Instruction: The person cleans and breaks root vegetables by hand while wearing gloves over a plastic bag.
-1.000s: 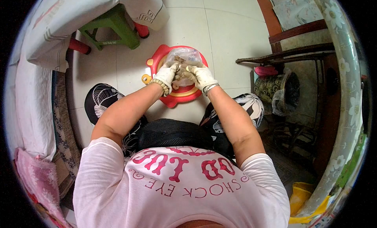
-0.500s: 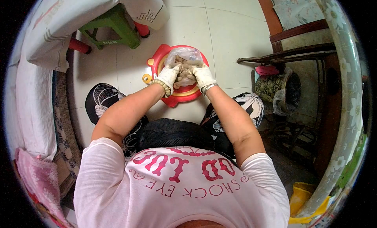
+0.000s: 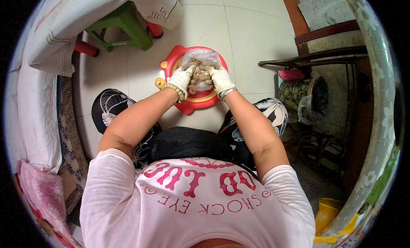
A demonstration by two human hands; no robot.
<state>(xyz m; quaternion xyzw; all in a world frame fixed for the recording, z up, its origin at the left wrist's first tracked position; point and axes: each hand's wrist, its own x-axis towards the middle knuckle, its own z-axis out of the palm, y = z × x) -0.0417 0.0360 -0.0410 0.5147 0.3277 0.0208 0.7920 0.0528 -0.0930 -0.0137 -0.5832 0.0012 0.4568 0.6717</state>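
Note:
A clear plastic bag [image 3: 208, 54] lies opened out on a round red-and-yellow stool [image 3: 173, 60] with a cartoon-like rim. In it sit several pale brown, knobbly finger-like pieces [image 3: 199, 77]; their exact kind I cannot make out. My left hand [image 3: 181, 79], in a whitish glove with a beaded bracelet at the wrist, grips the bag's left side, thumb over the pieces. On the right side my right hand [image 3: 220, 80], gloved alike with a metal bangle, grips the bag with its fingertips against the pieces. The undersides of both hands are hidden.
A green plastic stool [image 3: 124, 28] stands at the upper left under a cloth-covered table [image 3: 60, 30]. To the right is a dark metal frame [image 3: 311, 57] with a patterned roll-like item [image 3: 294, 94]. Pale floor tiles [image 3: 252, 43] surround the red stool.
Both hands remain at the bag. The fingers have shifted slightly and moved a little apart, with more of the brown pieces showing between them.

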